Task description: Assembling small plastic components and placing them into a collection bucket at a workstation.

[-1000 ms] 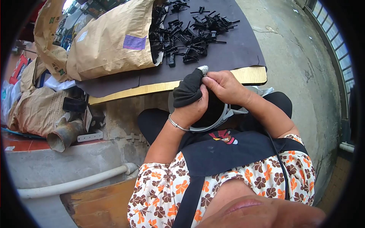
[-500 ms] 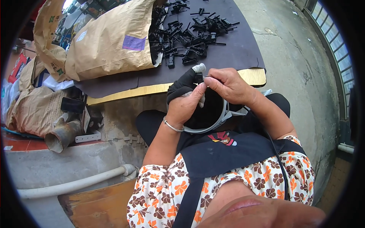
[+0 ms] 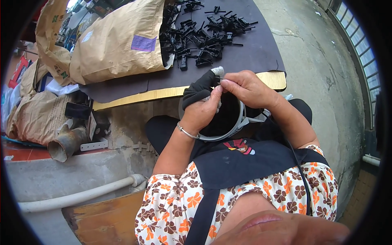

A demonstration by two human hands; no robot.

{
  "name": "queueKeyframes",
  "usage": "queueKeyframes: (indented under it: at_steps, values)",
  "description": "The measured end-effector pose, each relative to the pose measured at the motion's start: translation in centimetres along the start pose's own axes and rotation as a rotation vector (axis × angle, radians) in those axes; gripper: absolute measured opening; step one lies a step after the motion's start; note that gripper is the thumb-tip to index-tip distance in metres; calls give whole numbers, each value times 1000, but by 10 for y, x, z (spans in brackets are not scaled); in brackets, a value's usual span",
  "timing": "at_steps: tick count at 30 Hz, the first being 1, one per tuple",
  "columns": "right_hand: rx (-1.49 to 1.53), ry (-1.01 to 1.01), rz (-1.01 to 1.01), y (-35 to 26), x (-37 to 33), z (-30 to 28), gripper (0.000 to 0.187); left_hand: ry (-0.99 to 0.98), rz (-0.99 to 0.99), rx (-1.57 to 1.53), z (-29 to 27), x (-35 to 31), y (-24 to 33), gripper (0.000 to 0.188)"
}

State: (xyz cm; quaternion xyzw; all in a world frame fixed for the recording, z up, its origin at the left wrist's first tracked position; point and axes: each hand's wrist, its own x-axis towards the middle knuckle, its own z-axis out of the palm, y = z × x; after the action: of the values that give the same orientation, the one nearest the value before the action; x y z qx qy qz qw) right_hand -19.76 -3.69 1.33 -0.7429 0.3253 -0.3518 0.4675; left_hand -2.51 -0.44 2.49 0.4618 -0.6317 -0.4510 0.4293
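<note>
The left hand (image 3: 204, 99), partly covered by soft black cloth (image 3: 196, 90), and the bare right hand (image 3: 252, 90) pinch closed on a small dark piece (image 3: 221, 80), its shape mostly hidden, above a round bucket (image 3: 232, 135); spiky black parts (image 3: 210, 41) lie heaped beside a wrinkled paper sack (image 3: 110, 47)

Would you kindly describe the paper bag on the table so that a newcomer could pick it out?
Find the dark table with the yellow edge. On its left part lies the brown paper bag, opening rightward onto loose black parts. Unlike the crumpled bag left of the table, it bears a purple patch.
</note>
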Motion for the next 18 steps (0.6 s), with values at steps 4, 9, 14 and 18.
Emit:
queueKeyframes:
  at_steps: [4,9,14,18]
  values:
    - [-21,-11,28,-2,1,-1,26,-33,-145,22,-3,0,2,31]
    - [24,4,53,11,4,8,25,46,186,251,1,0,-6,32]
    - [44,148,-22,15,7,24,26,134,458,573,0,5,-12,29]
    - [8,175,-21,22,6,34,26,107,356,749,-1,0,-4,31]
